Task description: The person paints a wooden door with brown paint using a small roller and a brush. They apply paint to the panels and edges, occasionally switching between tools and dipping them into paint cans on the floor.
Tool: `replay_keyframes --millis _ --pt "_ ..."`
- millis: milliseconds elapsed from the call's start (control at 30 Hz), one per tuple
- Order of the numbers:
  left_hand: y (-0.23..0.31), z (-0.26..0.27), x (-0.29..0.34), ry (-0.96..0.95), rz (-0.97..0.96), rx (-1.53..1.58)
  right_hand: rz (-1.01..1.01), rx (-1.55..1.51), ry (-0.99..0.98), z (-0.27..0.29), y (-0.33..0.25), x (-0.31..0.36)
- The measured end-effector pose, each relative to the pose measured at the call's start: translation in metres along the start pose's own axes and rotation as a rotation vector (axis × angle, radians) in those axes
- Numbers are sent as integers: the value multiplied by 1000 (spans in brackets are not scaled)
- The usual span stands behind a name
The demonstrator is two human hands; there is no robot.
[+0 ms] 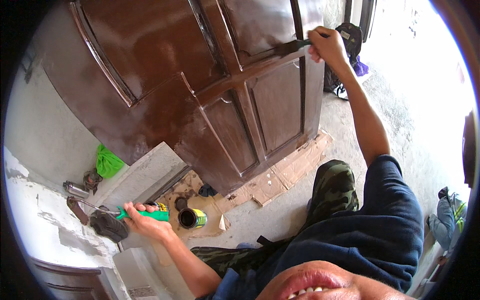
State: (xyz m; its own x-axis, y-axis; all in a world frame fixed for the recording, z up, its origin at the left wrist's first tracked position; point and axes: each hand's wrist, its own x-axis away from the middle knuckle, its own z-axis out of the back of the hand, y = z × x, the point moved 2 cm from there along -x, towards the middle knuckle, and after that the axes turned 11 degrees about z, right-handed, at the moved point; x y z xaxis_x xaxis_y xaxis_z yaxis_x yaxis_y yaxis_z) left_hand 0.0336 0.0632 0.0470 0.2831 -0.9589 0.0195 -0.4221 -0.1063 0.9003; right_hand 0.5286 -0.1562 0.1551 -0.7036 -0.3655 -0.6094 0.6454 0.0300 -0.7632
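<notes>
A glossy brown panelled door (150, 55) stands in front of me. My right hand (327, 47) is closed round a dark paintbrush (292, 47), its bristles against the rail between the door's upper and lower right panels. At the lower left, my left hand (146, 220) grips the green handle of a small paint roller (78, 210), whose brown-stained head points left, away from the door. An open can (188, 218) with dark contents and a yellow-green label stands to the right of this hand. A second can (161, 205) is partly hidden behind the green handle.
Stained cardboard (272, 182) lies under the door's lower edge. At the left are a green bag (107, 161), a metal bottle (76, 189) and dark shoes (109, 223). A black backpack (350, 42) sits beyond the door's right edge. Clothes (445, 220) lie at the far right.
</notes>
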Motion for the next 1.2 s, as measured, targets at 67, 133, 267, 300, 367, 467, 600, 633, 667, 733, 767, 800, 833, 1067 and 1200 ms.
replay_keyframes --millis 67,133,267,300,367,467,600,633,667,733,767,800,833,1067,1200 --pt "1 0 -1 -8 1 10 8 222 126 4 -1 7" --pt "1 -2 2 1 4 4 198 178 -5 -13 -8 24" --pt "2 -8 13 19 41 -22 442 78 -304 -51 -24 60" --pt "3 -10 14 1 29 -27 311 26 -235 -49 -23 61" --pt "4 -10 14 25 38 -40 188 -109 -224 -39 -24 55" --pt "3 -8 10 25 9 -44 174 49 -239 -18 -27 37" --pt "-2 -6 6 11 10 -56 352 -16 -481 -36 -47 17" --pt "-4 -6 6 5 17 -61 338 30 -401 -44 -54 8" --pt "-5 -6 6 1 5 -71 351 37 -384 -50 -66 -6" --pt "-6 -6 6 15 -14 -71 426 19 -334 -54 -92 -40" --pt "-6 -7 5 10 -7 -52 464 17 -282 -51 -104 -59" --pt "-7 -6 5 12 -9 -45 539 -62 -219 -50 -116 -78" --pt "-7 -6 4 16 -26 -52 567 -46 -176 -48 -127 -99" --pt "-18 -4 -9 -6 -30 -2 698 -257 22 -39 -205 -187" --pt "-20 -3 -14 -45 -11 26 615 -422 175 -26 -192 -216"
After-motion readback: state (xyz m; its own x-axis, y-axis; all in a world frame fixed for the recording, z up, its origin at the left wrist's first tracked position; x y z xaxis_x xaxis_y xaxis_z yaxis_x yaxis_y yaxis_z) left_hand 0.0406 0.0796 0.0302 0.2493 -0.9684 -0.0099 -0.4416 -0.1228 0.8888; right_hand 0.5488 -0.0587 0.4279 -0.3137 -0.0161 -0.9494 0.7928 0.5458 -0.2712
